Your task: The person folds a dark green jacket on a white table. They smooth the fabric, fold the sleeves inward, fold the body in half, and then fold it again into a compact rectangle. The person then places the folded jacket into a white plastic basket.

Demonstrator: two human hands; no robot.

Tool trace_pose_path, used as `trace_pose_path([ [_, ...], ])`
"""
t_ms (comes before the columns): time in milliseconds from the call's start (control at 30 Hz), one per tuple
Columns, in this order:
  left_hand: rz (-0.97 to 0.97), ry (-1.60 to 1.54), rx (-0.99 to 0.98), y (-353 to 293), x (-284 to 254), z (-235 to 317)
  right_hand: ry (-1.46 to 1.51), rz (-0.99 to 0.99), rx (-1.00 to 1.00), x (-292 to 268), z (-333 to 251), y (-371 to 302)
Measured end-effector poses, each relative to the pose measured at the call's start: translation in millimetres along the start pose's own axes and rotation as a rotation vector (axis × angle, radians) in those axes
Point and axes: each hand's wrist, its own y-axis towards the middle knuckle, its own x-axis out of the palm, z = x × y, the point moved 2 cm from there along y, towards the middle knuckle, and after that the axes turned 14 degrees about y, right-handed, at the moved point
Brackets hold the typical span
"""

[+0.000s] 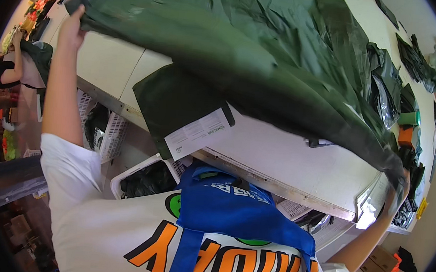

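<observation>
A large dark green garment of smooth, rainwear-like fabric (pixel 265 73) is stretched wide above the table, blurred along its near edge. At the far left, my left hand (pixel 73 29) is closed on one corner of it. My right hand (pixel 403 184) grips the opposite end at the right, its fingers partly hidden by the fabric. Under the raised garment, a flat dark green piece (pixel 179 99) with a white printed label (pixel 200 134) hangs over the table's near edge. Whether this piece joins the garment I cannot tell.
The white table (pixel 288 165) runs across in front of me. White plastic baskets (pixel 115 137) with dark items stand below its edge. Dark folded garments and clear bags (pixel 387 94) lie along the right. Papers (pixel 372 201) sit near the right corner. Other people work at far left and far right.
</observation>
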Motion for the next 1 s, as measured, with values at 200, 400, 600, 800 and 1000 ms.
trace_pose_path([
  [200,-0.253,0.227,-0.357,-107,15,-176,-0.394,-0.192,0.419,21,91,-155],
  [400,-0.339,0.131,-0.455,-158,-7,-213,-0.642,-0.320,0.502,93,46,-197],
  [600,-0.494,0.037,-0.374,-163,-5,-175,-0.587,-0.141,0.387,98,54,-264],
  [800,-0.549,-0.106,-0.273,-169,17,-144,-0.057,0.382,0.787,183,81,-309],
  [1000,-0.609,-0.151,-0.045,-191,32,-115,0.566,0.612,1.046,166,90,-305],
])
